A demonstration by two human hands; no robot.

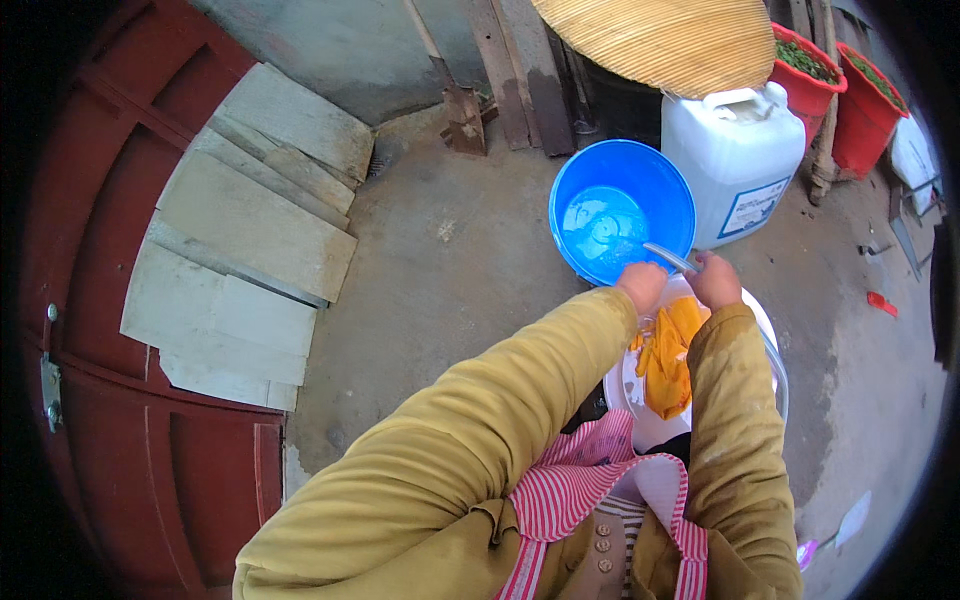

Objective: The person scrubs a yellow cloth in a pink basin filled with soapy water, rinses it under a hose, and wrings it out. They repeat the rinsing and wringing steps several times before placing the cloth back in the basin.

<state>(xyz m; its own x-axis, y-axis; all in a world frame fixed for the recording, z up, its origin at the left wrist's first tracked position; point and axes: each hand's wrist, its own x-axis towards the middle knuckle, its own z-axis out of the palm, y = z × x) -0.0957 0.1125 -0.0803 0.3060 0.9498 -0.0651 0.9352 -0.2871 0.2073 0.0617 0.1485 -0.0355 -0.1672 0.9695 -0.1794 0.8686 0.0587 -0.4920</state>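
Note:
My right hand (714, 281) grips a clear flexible hose (670, 256) whose end points into a blue plastic bucket (562, 196). A shallow layer of water (604, 222) covers the bucket's bottom. My left hand (643, 285) is curled at the bucket's near rim; its fingertips are hidden, so its hold on the rim cannot be made out. Beneath my hands is a white basin (756, 309) with orange-yellow rubber gloves (666, 371) in it. More of the hose curves along the basin's right side.
A white plastic jerrycan (731, 157) stands right of the bucket, under a round woven tray (660, 41). Red planters (862, 124) stand behind it. A shovel (463, 120) and wooden boards (514, 82) lean at the wall. Pale slabs (255, 225) rest against a red door (105, 247).

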